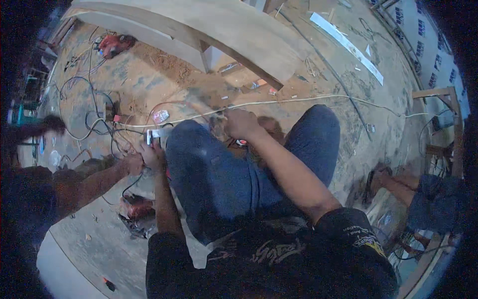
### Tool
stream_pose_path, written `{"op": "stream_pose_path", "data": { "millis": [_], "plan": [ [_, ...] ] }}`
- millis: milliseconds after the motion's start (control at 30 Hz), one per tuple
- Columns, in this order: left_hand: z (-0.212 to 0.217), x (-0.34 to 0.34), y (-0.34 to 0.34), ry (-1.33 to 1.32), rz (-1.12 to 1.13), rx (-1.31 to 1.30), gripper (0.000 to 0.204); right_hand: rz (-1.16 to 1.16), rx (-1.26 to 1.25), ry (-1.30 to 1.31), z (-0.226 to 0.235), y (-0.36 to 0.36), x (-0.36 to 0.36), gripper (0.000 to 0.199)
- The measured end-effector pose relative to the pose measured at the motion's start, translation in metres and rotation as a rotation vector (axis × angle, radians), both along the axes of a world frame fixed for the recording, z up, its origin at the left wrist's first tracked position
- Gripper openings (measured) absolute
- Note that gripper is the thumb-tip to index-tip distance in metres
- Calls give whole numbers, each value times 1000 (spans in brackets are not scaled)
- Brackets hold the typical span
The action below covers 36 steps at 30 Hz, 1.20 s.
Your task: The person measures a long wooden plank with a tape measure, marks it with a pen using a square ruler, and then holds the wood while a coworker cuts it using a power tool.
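The left hand [153, 153], left of the person's bent knees, is closed around a small shiny thing [149, 137] that points up out of the grip; its kind is too small to tell. A co-worker's hand [132, 163] is right beside it on the left; whether they touch is unclear. The right hand [241, 124] is between the knees with its fingers curled, but blur makes it impossible to tell if it grips anything. A pale cable [289, 101] crosses the floor [358, 149] from left to right, beyond the knees. A red tool [117, 45] lies far left, another red-and-black tool [137, 209] near left. A curved wooden panel [214, 27] stands on the far side, with a white strip [348, 48] far right.
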<state>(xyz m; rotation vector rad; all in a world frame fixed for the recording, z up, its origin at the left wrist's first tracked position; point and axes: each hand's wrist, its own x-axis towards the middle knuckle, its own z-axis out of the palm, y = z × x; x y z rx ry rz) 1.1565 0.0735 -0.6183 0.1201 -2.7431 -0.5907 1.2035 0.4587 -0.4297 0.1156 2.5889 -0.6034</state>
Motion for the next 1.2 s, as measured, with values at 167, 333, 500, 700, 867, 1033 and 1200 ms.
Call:
{"op": "stream_pose_path", "data": {
  "millis": [167,333,500,700,867,1033,1200],
  "plan": [
    [65,-14,28,279,-51,-51,35,-9,57,20,26,0,5,45],
    [131,-24,67,550,16,-41,33,-98,19,152,39,5,8,44],
    [196,-14,73,796,-45,83,30,-85,-75,270,54,-2,16,47],
    [226,3,70,611,-101,267,29,-66,-189,141,103,6,33,37],
    [259,18,81,694,-250,300,29,-47,-811,701,162,-38,90,44],
    [285,15,109,791,-482,302,30,-68,-1025,1009,201,-92,108,59],
    [308,-12,136,882,-726,267,31,482,-881,1084,210,-93,99,65]
  ]
}}
